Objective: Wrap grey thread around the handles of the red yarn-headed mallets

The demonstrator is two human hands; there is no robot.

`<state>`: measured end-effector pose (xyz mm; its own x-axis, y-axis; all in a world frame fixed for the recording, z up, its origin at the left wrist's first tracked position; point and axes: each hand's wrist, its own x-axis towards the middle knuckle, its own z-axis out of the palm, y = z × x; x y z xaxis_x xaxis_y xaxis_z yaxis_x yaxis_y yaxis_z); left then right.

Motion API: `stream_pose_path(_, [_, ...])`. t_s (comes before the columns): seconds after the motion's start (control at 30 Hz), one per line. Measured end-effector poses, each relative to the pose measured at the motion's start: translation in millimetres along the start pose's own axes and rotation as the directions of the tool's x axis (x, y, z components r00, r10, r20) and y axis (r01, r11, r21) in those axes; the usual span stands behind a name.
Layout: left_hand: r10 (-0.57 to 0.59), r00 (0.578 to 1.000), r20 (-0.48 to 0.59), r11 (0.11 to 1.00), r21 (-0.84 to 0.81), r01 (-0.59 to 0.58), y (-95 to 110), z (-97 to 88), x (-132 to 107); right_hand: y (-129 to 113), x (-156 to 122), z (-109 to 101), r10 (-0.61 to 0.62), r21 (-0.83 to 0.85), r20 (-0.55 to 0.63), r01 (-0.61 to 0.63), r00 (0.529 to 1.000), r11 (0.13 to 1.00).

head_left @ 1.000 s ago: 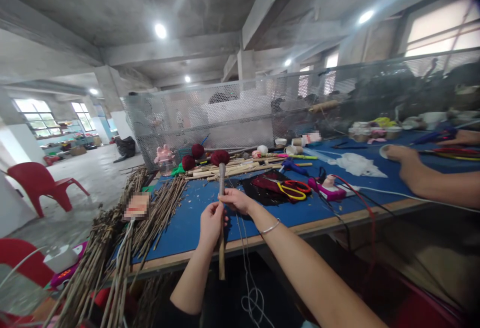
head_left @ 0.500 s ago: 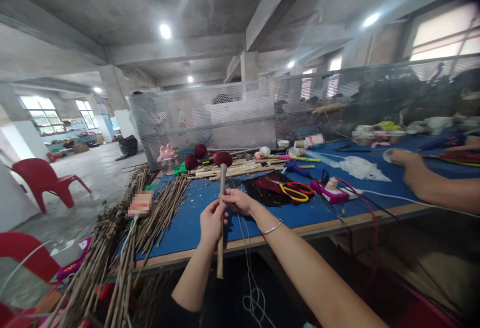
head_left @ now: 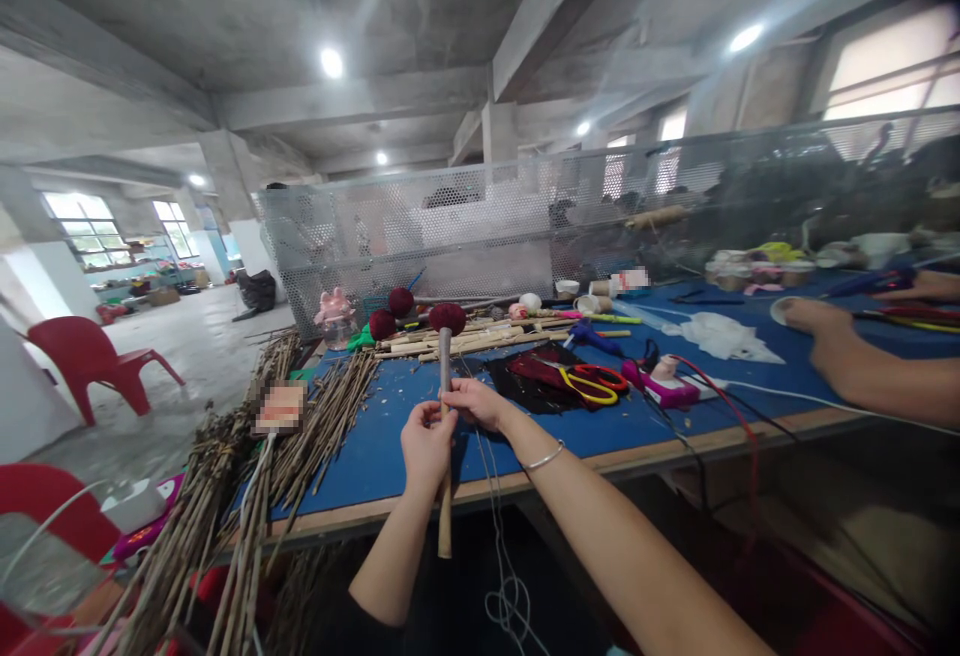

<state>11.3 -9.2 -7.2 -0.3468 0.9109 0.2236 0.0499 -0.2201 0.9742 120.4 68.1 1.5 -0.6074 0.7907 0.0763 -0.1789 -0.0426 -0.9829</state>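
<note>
On my view, I find an open strip of the blue counter (head_left: pixel 360 471) between the left hand (head_left: pixel 426 448) and the twigs (head_left: pixel 328 426); a hand could pass there. Straight ahead, the lying sticks (head_left: pixel 472 338) block the way, and behind them stands the mesh panel (head_left: pixel 337 226). At the right, I meet the scissors (head_left: pixel 592 386), the power strip (head_left: pixel 667 391), then a co-worker's arm (head_left: pixel 877 366). A loose string (head_left: pixel 496 511) hangs between the two forearms.

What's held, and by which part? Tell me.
A stick with a dark red ball at its top; the left grip and right grip pinch it near mid-length.
</note>
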Motion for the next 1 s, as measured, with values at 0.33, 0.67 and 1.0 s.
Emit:
stream_pose_path(0.33, [-0.09,0.995,0.052,0.974,-0.204,0.099,1,-2.4,4,-3,-2,-1,0.027,0.056,0.094,-0.032,0.995,0.998])
stream_pose_path(0.67, [-0.075,0.996,0.057,0.988,-0.133,0.082,-2,-3.4,5,2,1,1,0.019,-0.033,0.019,-0.018,1.0,0.999])
stream_pose_path(1.0, [-0.033,0.999,-0.029,0.997,-0.076,0.031,-7,-1.2,6,2,1,3,0.06,-0.047,0.019,-0.059,0.998,0.997])
